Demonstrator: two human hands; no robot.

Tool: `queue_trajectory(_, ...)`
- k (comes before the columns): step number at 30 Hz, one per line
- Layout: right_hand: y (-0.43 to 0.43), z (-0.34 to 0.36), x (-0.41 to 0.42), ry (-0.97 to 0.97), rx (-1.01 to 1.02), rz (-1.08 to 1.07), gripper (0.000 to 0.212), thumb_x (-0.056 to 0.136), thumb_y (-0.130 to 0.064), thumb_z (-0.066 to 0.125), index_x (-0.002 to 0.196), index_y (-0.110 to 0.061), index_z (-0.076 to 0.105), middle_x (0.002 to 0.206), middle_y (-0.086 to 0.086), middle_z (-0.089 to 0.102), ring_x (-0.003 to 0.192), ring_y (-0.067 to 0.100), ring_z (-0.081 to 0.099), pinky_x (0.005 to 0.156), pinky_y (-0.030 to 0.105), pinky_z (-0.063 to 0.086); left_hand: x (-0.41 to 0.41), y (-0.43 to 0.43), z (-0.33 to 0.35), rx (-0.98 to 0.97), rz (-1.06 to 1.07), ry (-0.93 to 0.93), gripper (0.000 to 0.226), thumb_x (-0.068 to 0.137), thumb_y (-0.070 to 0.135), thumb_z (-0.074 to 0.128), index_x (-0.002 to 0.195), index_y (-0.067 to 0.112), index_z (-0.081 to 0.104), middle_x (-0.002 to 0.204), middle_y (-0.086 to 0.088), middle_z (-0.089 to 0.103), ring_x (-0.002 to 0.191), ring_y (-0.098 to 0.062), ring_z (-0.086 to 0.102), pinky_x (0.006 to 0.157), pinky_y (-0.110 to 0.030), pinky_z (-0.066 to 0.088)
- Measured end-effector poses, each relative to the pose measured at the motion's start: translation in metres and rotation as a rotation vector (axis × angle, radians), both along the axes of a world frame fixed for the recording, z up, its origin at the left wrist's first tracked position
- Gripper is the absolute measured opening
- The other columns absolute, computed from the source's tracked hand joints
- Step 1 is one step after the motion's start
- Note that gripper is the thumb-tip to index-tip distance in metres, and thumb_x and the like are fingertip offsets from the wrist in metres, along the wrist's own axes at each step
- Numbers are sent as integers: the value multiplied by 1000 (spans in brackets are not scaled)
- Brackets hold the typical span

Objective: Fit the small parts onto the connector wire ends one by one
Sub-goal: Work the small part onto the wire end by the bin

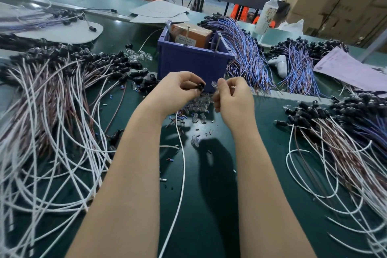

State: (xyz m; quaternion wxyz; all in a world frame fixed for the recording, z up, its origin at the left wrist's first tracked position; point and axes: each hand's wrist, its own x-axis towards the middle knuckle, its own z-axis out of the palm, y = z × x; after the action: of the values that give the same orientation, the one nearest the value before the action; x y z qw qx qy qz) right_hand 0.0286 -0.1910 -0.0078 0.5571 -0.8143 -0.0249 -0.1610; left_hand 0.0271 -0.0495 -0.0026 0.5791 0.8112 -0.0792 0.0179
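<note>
My left hand pinches a black connector, my right hand a clear cap, unjoined; heaps of wires probably wait.

Blue bin; green table; white wire.

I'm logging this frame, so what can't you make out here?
Head view.
Black connector: mostly covered by left hand.
Clear part in right hand: too small for shape.
Box label in bin: too small to read.
Wire pile: cut off at left edge.
</note>
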Motion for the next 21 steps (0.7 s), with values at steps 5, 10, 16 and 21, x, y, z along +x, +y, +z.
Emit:
queue_trajectory(5,2,-9,3,140,137,62,12,96,-11,52,89,-20,56,68,0,57,63,13,53,71,36,51,4,-5,-5,-23,17,-44,22,94,10,55,93,30,63,80,2,63,77,-22,55,78,-41,50)
queue_trajectory(10,6,-12,3,234,354,27,17,98,-4,40,87,-14,47,67,6,54,42,7,54,51,22,53,6,-9,-10,-16,96,-62,9,93,16,59,100,22,59,84,2,64,76,-16,60,76,-32,51)
queue_trajectory(16,7,-16,4,131,278,27,20,94,-14,54,78,-24,61,62,-9,57,53,5,51,64,29,46,4,-16,-12,-4,137,-66,5,90,21,64,91,18,61,90,-4,70,89,-22,66,83,-34,53)
queue_trajectory(21,6,-16,4,118,322,108,11,89,-19,65,78,-22,66,61,-12,63,53,-3,54,61,19,46,3,-20,-12,-9,114,-47,4,89,20,63,93,18,63,89,-1,72,88,-20,67,86,-40,54)
